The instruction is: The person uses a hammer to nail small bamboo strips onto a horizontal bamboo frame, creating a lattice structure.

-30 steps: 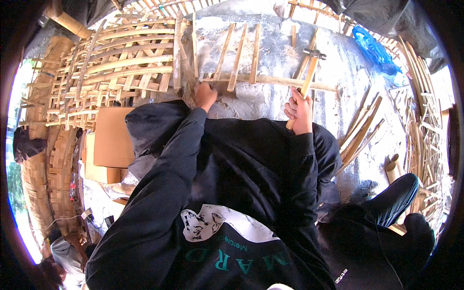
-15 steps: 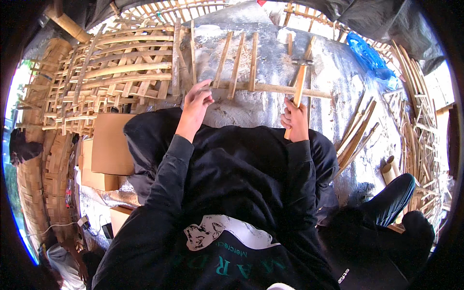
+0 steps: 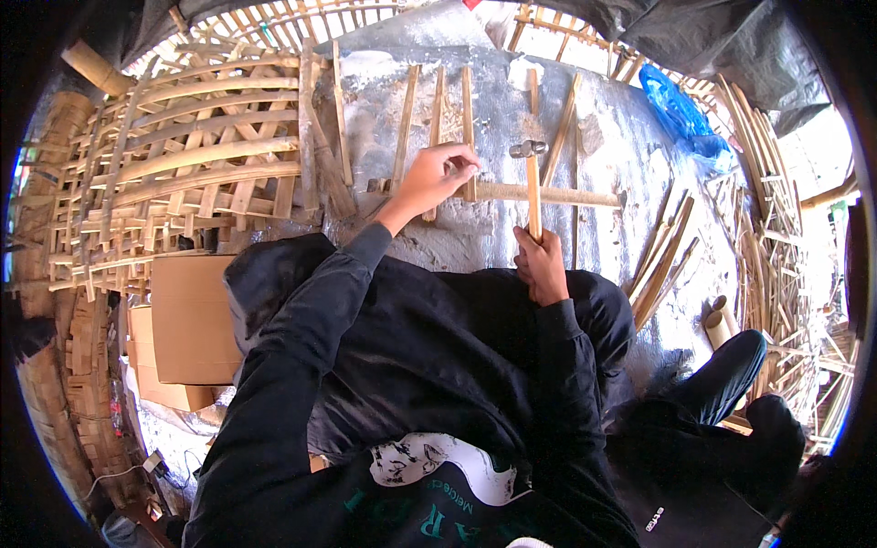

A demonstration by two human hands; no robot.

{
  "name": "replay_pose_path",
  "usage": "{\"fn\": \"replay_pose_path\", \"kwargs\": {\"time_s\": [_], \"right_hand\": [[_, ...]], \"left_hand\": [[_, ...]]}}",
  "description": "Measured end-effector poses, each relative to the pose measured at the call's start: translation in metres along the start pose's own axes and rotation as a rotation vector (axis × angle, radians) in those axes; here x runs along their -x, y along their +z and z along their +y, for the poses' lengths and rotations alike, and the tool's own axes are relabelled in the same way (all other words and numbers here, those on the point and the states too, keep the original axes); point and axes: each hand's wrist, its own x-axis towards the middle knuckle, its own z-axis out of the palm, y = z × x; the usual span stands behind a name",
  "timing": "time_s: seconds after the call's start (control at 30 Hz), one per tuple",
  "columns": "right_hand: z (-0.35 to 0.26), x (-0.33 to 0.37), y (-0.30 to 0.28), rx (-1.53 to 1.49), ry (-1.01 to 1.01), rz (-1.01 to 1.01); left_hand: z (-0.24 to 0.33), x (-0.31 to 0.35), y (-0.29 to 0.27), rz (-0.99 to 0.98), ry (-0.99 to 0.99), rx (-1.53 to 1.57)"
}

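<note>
- The step in hand appears to be hammer work where the slats (image 3: 406, 123) meet the bar (image 3: 566, 195); a blow would call for a steadied slat and fingers clear.
- Right hand (image 3: 543, 266): closed round the handle of the hammer (image 3: 534, 199), its head raised beyond the bar.
- Left hand (image 3: 437, 178): curled over the slats, fingertips close together; whether it pinches something small or touches wood, I cannot tell.

A bamboo workshop, I judge from my remote feed, slatted lattice (image 3: 215, 152), hammer (image 3: 534, 196), strips (image 3: 468, 119) laid across a bar (image 3: 594, 197), heaped split lengths (image 3: 665, 260), silvery ground sheeting (image 3: 601, 251)
</note>
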Motion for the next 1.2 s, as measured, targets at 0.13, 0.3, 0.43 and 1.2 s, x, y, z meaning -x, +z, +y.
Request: {"fn": "replay_pose_path", "kwargs": {"time_s": [0.13, 0.3, 0.43, 1.2], "right_hand": [[-0.006, 0.004, 0.005, 0.078, 0.000, 0.027], [-0.004, 0.004, 0.006, 0.114, 0.012, -0.012], [-0.008, 0.007, 0.009, 0.112, 0.016, -0.042], [0.000, 0.014, 0.007, 0.498, -0.214, -0.011]], "left_hand": [[-0.018, -0.004, 0.007, -0.108, 0.061, -0.145], [-0.031, -0.001, 0.004, -0.095, -0.010, -0.096], [-0.036, -0.002, 0.001, -0.043, 0.027, -0.051], [-0.024, 0.001, 0.001, -0.032, -0.081, 0.029]]}}
